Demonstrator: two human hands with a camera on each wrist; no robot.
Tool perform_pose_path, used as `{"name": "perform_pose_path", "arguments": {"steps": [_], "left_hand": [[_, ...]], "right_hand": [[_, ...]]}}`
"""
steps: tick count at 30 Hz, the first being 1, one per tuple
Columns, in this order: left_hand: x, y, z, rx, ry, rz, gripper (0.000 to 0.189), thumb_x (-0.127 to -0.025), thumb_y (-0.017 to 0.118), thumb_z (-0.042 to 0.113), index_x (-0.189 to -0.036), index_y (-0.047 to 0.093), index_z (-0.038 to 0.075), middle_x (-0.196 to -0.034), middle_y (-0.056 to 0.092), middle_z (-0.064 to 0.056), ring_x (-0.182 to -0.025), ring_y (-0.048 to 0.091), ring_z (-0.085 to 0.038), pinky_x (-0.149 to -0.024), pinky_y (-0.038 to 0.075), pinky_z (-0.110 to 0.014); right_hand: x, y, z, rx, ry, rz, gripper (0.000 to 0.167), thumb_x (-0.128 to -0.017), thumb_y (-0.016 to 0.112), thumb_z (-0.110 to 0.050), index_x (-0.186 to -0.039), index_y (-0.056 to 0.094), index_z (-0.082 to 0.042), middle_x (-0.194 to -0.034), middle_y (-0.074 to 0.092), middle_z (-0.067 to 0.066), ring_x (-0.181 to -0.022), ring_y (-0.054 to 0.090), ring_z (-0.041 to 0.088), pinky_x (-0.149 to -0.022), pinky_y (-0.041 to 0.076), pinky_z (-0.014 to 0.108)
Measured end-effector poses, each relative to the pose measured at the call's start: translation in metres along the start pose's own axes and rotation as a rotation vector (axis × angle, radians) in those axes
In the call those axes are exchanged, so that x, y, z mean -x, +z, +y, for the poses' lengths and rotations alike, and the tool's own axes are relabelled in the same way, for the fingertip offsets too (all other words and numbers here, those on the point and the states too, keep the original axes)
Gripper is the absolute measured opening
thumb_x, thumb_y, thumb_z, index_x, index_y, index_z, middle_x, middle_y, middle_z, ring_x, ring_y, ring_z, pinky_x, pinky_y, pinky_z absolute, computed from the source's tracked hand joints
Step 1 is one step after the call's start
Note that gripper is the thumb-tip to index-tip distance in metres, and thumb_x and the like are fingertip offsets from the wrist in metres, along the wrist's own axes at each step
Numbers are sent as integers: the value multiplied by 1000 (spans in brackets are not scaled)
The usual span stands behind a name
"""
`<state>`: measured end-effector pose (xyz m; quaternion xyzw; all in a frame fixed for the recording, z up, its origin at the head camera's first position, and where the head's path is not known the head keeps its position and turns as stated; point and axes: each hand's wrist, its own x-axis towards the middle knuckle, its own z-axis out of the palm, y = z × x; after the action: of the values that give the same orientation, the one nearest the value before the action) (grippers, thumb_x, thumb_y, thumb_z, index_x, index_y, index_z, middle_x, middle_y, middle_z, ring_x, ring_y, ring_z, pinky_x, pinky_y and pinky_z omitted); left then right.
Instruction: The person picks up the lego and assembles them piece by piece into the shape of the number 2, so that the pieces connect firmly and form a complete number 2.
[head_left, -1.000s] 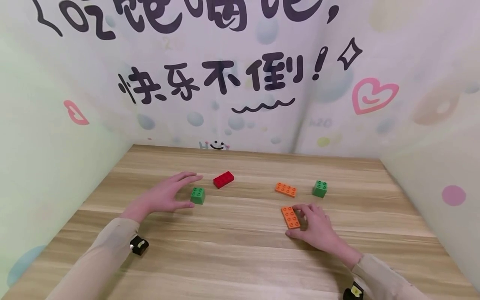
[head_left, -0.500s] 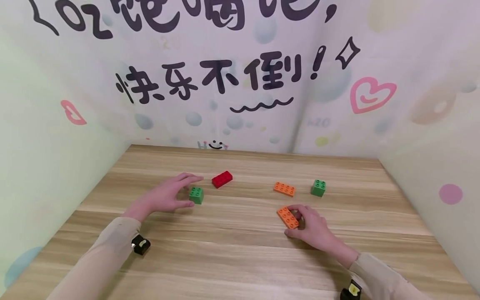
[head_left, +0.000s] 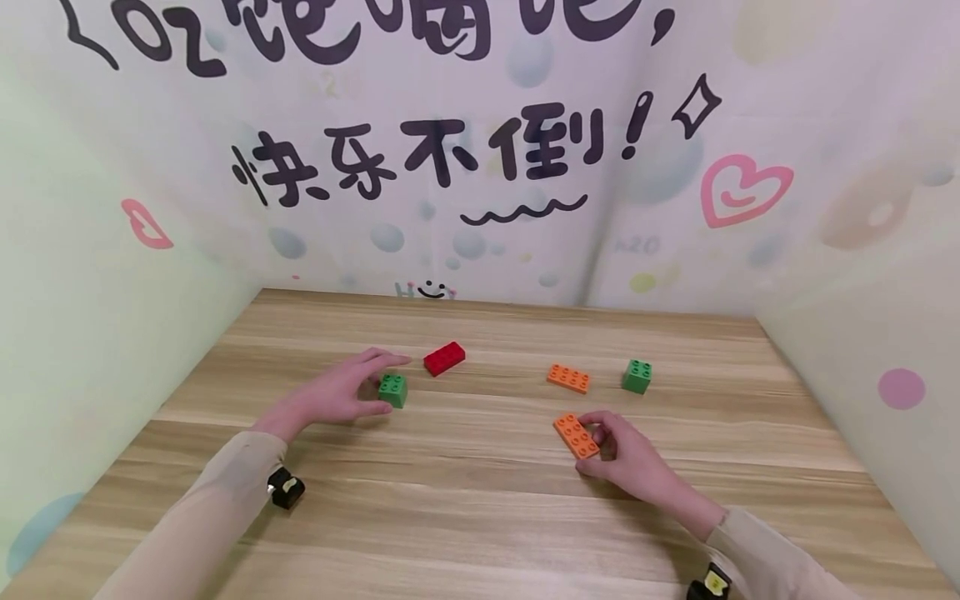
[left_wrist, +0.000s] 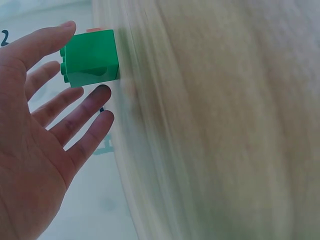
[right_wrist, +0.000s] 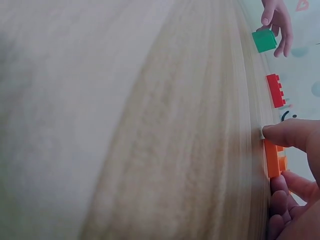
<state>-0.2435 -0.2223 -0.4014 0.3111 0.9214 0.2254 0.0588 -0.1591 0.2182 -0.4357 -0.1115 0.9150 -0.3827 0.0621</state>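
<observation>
In the head view my left hand (head_left: 341, 392) rests on the table around a green toy brick (head_left: 392, 390), thumb and fingers spread. The left wrist view has this green brick (left_wrist: 91, 58) beside the thumb, with the other fingers extended and a gap to the palm. On the right, my right hand (head_left: 626, 454) holds an eight-stud orange brick (head_left: 577, 437) lying flat, thumb at its near end and forefinger along its right side. The right wrist view puts the orange brick (right_wrist: 271, 158) edge-on between thumb and forefinger; the remaining fingers are curled beneath.
A red brick (head_left: 445, 358) lies beyond the left hand. A second orange brick (head_left: 568, 377) and another green brick (head_left: 637, 376) sit behind the right hand. The wooden table (head_left: 450, 517) meets a printed cloth wall (head_left: 337, 250) at the back.
The near orange brick has turned slightly and shifted a little left with my right hand, which has since eased slightly right. My left hand is almost still.
</observation>
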Motion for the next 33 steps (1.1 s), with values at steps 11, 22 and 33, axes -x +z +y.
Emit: {"name": "perform_pose_path", "arguments": {"steps": [11,22,33], "left_hand": [[-1,1,-4,127,-15,-17,71,-88,75,22,-149,41,17,-137,53,-14,-110,65,-26,-94,56,-43],[-2,4,-10,216,-34,-6,65,-89,74,24,-147,44,19,-139,55,-17,-111,63,-27,-93,55,-45],[0,6,-13,226,-28,3,67,-87,76,16,-146,44,10,-136,57,-17,-108,65,-28,-89,57,-41]], "right_hand": [[0,1,3,-28,18,-3,53,-80,80,-18,-129,59,-13,-98,57,5,-82,47,16,-66,38,22],[1,2,2,-53,13,-6,46,-82,79,-16,-124,63,-11,-100,56,6,-83,45,16,-68,37,22],[2,4,-2,-22,-42,13,42,-83,78,-17,-124,67,-14,-103,62,5,-80,43,14,-66,35,22]]}}
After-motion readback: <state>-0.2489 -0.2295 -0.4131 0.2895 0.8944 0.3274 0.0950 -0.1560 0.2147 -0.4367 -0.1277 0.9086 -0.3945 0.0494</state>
